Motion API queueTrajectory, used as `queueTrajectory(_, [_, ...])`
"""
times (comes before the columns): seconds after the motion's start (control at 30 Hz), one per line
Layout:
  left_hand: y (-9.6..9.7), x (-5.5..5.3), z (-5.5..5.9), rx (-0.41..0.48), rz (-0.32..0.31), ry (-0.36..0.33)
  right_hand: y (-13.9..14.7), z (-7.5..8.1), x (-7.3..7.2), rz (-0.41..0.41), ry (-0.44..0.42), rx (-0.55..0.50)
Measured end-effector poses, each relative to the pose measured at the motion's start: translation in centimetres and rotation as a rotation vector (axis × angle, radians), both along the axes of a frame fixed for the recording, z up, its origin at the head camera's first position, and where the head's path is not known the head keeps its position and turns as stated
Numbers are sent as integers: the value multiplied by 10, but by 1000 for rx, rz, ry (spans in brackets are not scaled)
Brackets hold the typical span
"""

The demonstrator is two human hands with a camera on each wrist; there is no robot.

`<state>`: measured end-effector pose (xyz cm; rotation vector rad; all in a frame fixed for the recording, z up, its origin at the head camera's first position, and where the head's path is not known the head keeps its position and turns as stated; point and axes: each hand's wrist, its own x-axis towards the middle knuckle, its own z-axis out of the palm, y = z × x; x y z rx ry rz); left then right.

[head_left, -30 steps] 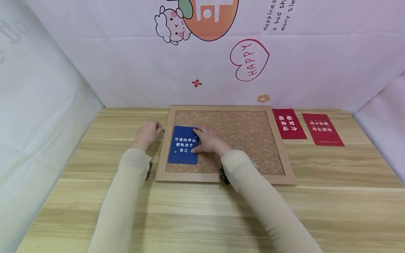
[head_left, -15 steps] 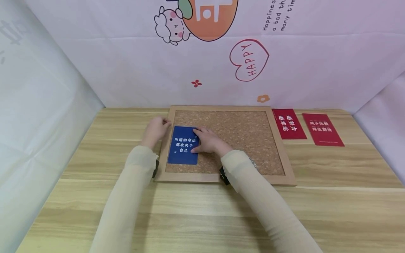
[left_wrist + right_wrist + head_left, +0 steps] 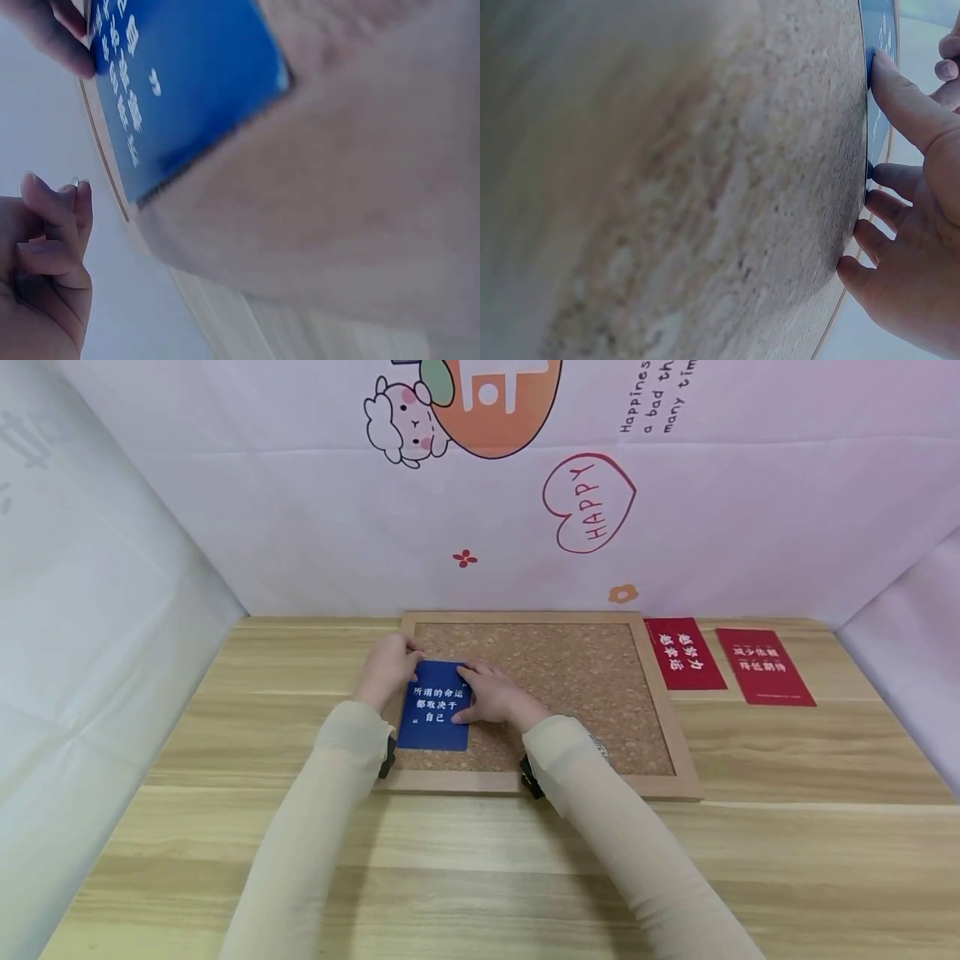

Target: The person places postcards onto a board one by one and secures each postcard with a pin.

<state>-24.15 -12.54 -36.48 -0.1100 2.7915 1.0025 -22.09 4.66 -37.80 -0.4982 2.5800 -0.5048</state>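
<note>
A blue card (image 3: 437,727) with white Chinese writing lies on the left part of a wood-framed cork board (image 3: 570,693). Spread fingers and the thumb of my right hand (image 3: 495,695) press on the card's right edge, with the other fingertips on the cork in the right wrist view. My left hand (image 3: 386,668) is at the card's upper left corner, over the frame. In the left wrist view its thumb and finger pinch a small clear pushpin (image 3: 75,181), mostly hidden by the fingertips.
Two red cards with white writing lie right of the board, one against the frame (image 3: 684,653) and one farther right (image 3: 765,667). A small printed mark (image 3: 600,748) shows beside my right sleeve. A white printed backdrop (image 3: 300,527) rises behind the wooden table (image 3: 465,877).
My left hand has moved right, from the table beside the board to the blue card's upper left corner. The right hand has stayed on the card's edge.
</note>
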Motion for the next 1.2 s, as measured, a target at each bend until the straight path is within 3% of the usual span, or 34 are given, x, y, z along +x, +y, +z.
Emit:
queueTrajectory(0.5, [29,-1,2,-117,-74,-4,-1,1,-1,5,-2,5])
queueTrajectory(1.2, [30,-2,-7,-104,-47,-60,2,2,0,31,4,4])
